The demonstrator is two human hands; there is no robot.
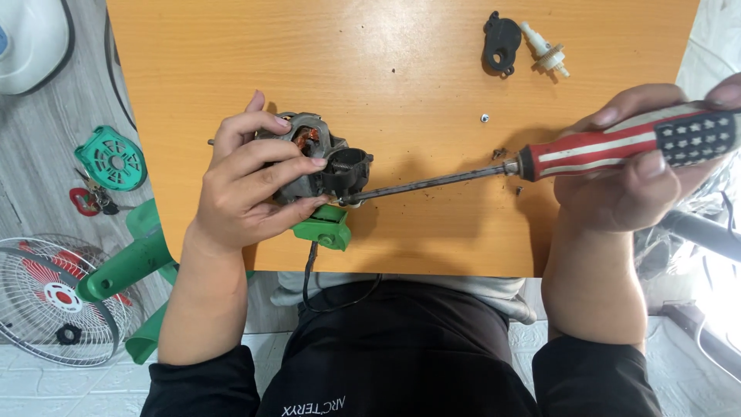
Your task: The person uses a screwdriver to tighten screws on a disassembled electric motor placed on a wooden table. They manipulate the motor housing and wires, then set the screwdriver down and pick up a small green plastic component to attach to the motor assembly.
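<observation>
On the orange desk [417, 62], frame centre-left: left hand [247, 181] grips grey fan motor [312, 166], green bracket [328, 226] beneath. Right hand [633, 166], closed around striped screwdriver [540, 158], tip at motor. Loose screw [485, 118] upper centre.

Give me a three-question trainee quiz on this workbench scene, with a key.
1. True or false: the left hand grips the fan motor on the orange table.
2. What does the right hand hold? A) pliers B) a screwdriver with a striped handle C) a hammer
3. Fill in: the screwdriver's tip meets the motor on the side towards the ___ hand.

Key: 1 true. 2 B. 3 right. Also visible: a black plastic part and a white gear piece at the table's far edge, and a loose screw nearby.
</observation>
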